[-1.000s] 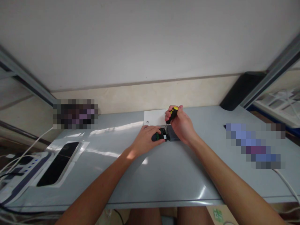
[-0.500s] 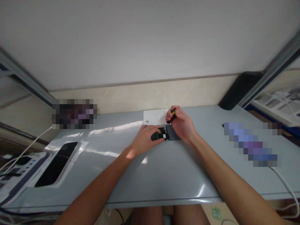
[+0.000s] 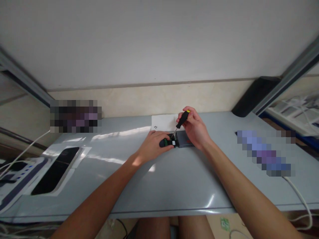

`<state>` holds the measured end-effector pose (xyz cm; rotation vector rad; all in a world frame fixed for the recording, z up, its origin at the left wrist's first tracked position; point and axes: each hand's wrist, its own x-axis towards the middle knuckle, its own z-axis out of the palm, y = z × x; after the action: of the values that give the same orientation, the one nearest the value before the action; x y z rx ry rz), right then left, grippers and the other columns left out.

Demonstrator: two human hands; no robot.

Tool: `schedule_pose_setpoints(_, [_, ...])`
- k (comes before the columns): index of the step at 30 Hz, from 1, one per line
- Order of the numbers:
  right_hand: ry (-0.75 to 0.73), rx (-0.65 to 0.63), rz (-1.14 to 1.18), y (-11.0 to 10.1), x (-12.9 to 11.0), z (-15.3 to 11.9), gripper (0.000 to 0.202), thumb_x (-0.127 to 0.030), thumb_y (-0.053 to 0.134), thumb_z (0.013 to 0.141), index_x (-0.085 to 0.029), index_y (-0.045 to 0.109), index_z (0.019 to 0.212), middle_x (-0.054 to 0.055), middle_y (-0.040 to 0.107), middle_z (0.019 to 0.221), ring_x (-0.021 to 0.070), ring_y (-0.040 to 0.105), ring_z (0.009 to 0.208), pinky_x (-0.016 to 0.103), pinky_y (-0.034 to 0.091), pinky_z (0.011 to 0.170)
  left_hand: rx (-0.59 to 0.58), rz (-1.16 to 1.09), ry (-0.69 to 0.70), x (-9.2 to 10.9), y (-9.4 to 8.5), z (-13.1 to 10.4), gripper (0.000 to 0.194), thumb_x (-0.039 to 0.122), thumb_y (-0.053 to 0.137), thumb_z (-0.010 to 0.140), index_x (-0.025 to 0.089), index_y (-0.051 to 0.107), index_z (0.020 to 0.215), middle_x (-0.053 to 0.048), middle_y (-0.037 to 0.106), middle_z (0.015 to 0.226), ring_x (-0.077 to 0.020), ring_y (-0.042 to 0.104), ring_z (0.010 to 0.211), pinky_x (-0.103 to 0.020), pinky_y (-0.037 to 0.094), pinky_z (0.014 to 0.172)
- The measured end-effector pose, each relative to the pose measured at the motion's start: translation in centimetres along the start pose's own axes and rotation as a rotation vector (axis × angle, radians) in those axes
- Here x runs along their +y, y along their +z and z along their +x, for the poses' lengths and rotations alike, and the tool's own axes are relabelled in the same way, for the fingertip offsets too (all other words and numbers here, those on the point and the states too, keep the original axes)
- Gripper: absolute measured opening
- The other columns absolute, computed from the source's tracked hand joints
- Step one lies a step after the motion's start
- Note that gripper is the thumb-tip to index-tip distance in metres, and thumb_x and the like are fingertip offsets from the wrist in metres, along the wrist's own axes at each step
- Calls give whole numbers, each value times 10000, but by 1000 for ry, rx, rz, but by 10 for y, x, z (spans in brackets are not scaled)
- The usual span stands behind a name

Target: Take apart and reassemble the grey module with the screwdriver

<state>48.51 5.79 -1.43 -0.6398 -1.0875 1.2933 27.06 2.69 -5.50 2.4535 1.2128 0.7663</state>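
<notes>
A screwdriver with a black and yellow handle is in the fingers of my right hand. Its thin shaft slants down to the left, and the tip meets a small black device with a green circuit board showing. Around the device's left end, my left hand closes with thumb and fingers. Joined to or touching the device on the right is a dark grey box, partly covered by my right hand. Behind them lies a white sheet with several tiny dark screws or dots on it.
At the left, a black phone-like slab rests on white paper near a white and purple tray. A black cylinder stands at the back right. Blurred items sit left and right, and a white cable runs off the right edge.
My right hand has opened its grip from a fist around the handle to a fingertip hold nearer the handle's top. More of the screwdriver and grey box shows.
</notes>
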Motion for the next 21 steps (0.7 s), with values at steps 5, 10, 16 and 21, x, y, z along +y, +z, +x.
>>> schedule_pose_setpoints(5, [-25, -37, -7, 1, -6, -5, 376, -666, 680, 946, -298, 606, 977, 28, 666, 944, 244, 674, 937, 414, 539, 953, 7, -7, 1, -2, 1, 0, 211, 431, 812, 960, 251, 745, 1047, -44, 789, 1343, -278, 713, 1277, -513, 474, 1146])
schedule_pose_setpoints(10, [-80, -3, -127, -1, -6, -7, 359, -624, 741, 924, -284, 635, 877, 26, 646, 951, 234, 639, 944, 381, 534, 898, 6, -17, -11, -1, 1, 0, 199, 426, 815, 957, 253, 748, 1031, -49, 785, 1357, -281, 713, 1277, -513, 479, 1152])
schedule_pose_setpoints(16, [-152, -70, -266, 1, -11, -8, 298, -553, 774, 949, -319, 777, 1132, 28, 733, 965, 238, 658, 964, 405, 522, 935, 22, -11, 5, -3, 1, 0, 230, 462, 818, 948, 260, 751, 1037, -53, 788, 1354, -296, 717, 1274, -520, 484, 1153])
schedule_pose_setpoints(21, [-162, -120, -243, 2, -10, -11, 343, -593, 631, 1037, -300, 781, 1133, 81, 756, 1251, 283, 689, 1147, 477, 502, 1064, 22, -14, 18, -4, 0, 0, 222, 452, 815, 951, 260, 738, 1030, -48, 781, 1372, -287, 729, 1249, -529, 494, 1141])
